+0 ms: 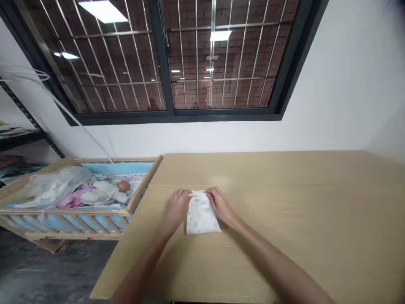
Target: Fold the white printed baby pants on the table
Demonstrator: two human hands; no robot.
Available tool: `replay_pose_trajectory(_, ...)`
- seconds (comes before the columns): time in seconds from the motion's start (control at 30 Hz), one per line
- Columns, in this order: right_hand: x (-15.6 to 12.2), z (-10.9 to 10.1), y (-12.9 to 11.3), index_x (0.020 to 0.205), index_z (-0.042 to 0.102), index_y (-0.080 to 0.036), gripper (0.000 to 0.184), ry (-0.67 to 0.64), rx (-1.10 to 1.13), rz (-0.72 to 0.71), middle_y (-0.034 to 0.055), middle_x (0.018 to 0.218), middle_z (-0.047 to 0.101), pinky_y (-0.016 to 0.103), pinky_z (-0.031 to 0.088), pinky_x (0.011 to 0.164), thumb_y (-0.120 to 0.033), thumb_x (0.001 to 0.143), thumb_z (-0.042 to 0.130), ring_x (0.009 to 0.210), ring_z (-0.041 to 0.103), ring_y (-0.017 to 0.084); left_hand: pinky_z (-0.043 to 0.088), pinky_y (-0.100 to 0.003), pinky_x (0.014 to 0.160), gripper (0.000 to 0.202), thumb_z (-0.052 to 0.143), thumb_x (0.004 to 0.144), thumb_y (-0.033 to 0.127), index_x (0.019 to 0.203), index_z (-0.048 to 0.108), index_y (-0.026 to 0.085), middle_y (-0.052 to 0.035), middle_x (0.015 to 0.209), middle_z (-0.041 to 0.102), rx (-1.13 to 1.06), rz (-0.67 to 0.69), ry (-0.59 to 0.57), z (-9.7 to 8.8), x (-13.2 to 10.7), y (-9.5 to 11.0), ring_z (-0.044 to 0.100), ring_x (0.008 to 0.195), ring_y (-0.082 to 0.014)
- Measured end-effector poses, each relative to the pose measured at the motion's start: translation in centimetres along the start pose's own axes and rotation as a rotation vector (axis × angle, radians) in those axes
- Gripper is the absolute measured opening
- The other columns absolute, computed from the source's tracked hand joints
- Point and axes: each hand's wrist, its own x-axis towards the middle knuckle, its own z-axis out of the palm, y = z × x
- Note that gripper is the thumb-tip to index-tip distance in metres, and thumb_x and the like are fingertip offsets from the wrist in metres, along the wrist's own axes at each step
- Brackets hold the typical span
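Observation:
A small folded white cloth with a faint print [201, 217] lies on the light wooden table [284, 219]. My left hand [177, 207] rests on the cloth's left edge with fingers curled over its far left corner. My right hand [220, 206] sits against the right edge, its fingers closed on the far right corner. Both forearms reach in from the bottom of the view.
A wooden baby crib [79, 198] stands left of the table, holding a doll [109, 192] and bundled cloths. A dark shelf with stacked fabrics [12, 143] is at far left. A barred window [177, 59] and white wall are behind.

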Motion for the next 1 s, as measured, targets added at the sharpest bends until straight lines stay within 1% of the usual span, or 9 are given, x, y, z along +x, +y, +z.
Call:
replay_pose_trajectory(0.17, 3.4, 2.1, 4.0, 0.098, 0.063, -0.019, 0.023, -0.103, -0.238, 0.177, 0.0091, 0.102, 0.064, 0.036, 0.048, 0.095, -0.012, 0.101, 0.042, 0.103, 0.059, 0.025, 0.047, -0.034, 0.095, 0.021, 0.05, 0.101, 0.023, 0.108, 0.068, 0.018, -0.0082, 0.11, 0.072, 0.047, -0.067, -0.073, 3.2, 5.4, 0.0, 0.065, 0.106, -0.0209)
replay_pose_trajectory(0.3, 3.5, 2.6, 5.6, 0.101, 0.067, -0.017, 0.026, -0.15, -0.292, 0.235, 0.0116, 0.103, 0.065, 0.036, 0.049, 0.094, -0.01, 0.098, 0.042, 0.104, 0.06, 0.026, 0.048, -0.039, 0.093, 0.021, 0.051, 0.098, 0.019, 0.11, 0.067, 0.014, -0.0126, 0.109, 0.071, 0.107, -0.129, -0.069, 4.0, 5.8, 1.4, 0.065, 0.106, -0.0254)
replay_pose_trajectory(0.37, 3.1, 2.2, 5.0, 0.12, 0.064, -0.015, 0.03, -0.159, -0.303, 0.222, 0.0143, 0.117, 0.065, 0.039, 0.047, 0.1, -0.012, 0.1, 0.042, 0.114, 0.059, 0.027, 0.047, -0.042, 0.096, 0.03, 0.046, 0.098, 0.016, 0.122, 0.063, 0.01, -0.0189, 0.119, 0.067, 0.14, -0.147, -0.023, 3.7, 3.9, 2.6, 0.062, 0.113, -0.0301)
replay_pose_trajectory(0.47, 2.0, 1.1, 1.9, 0.15, 0.045, -0.017, 0.044, -0.258, -0.264, 0.05, 0.0144, 0.149, 0.051, 0.042, 0.036, 0.116, -0.021, 0.106, 0.04, 0.137, 0.045, 0.026, 0.044, -0.046, 0.102, 0.042, 0.043, 0.099, 0.021, 0.137, 0.053, 0.007, -0.0218, 0.136, 0.058, 0.169, -0.112, 0.033, 4.1, -1.8, 4.6, 0.055, 0.123, -0.0335)
replay_pose_trajectory(0.6, -0.8, 0.4, -3.2, 0.162, 0.028, -0.025, 0.052, -0.611, -0.11, -0.268, 0.0063, 0.166, 0.029, 0.042, 0.026, 0.123, -0.031, 0.111, 0.037, 0.151, 0.026, 0.023, 0.046, -0.05, 0.104, 0.042, 0.042, 0.097, 0.024, 0.134, 0.059, 0.012, -0.0184, 0.141, 0.058, 0.212, 0.012, 0.171, 7.1, -10.7, 6.3, 0.048, 0.135, -0.0361)
replay_pose_trajectory(0.67, -2.2, 0.9, -4.2, 0.164, 0.021, -0.026, 0.055, -0.753, -0.035, -0.346, 0.0049, 0.167, 0.024, 0.04, 0.023, 0.125, -0.032, 0.111, 0.037, 0.153, 0.023, 0.022, 0.049, -0.051, 0.099, 0.04, 0.042, 0.097, 0.022, 0.129, 0.065, 0.017, -0.0156, 0.133, 0.065, 0.218, 0.014, 0.188, 8.5, -13.4, 6.5, 0.052, 0.131, -0.0356)
replay_pose_trajectory(0.8, -3.0, 2.5, -2.0, 0.164, 0.018, -0.025, 0.055, -0.869, -0.028, -0.294, 0.0049, 0.166, 0.024, 0.039, 0.018, 0.126, -0.037, 0.113, 0.033, 0.153, 0.022, 0.02, 0.05, -0.05, 0.1, 0.039, 0.044, 0.097, 0.025, 0.129, 0.066, 0.016, -0.0162, 0.132, 0.066, 0.199, -0.01, 0.191, 9.2, -14.3, 6.3, 0.055, 0.129, -0.0335)
replay_pose_trajectory(0.9, -1.3, 3.0, 1.6, 0.163, 0.022, -0.024, 0.056, -0.86, -0.152, -0.219, 0.0062, 0.166, 0.022, 0.043, 0.014, 0.126, -0.044, 0.112, 0.031, 0.154, 0.017, 0.022, 0.051, -0.049, 0.101, 0.043, 0.043, 0.099, 0.026, 0.133, 0.062, 0.01, -0.0186, 0.138, 0.063, 0.196, -0.019, 0.179, 8.5, -13.5, 5.9, 0.057, 0.128, -0.0317)
replay_pose_trajectory(1.0, 1.5, 2.8, 4.6, 0.163, 0.022, -0.021, 0.057, -0.841, -0.264, -0.187, 0.0071, 0.167, 0.017, 0.044, 0.011, 0.127, -0.044, 0.112, 0.029, 0.154, 0.013, 0.022, 0.05, -0.05, 0.102, 0.041, 0.043, 0.099, 0.025, 0.132, 0.062, 0.01, -0.0181, 0.139, 0.062, 0.211, -0.016, 0.137, 7.8, -13.0, 5.8, 0.058, 0.127, -0.0319)
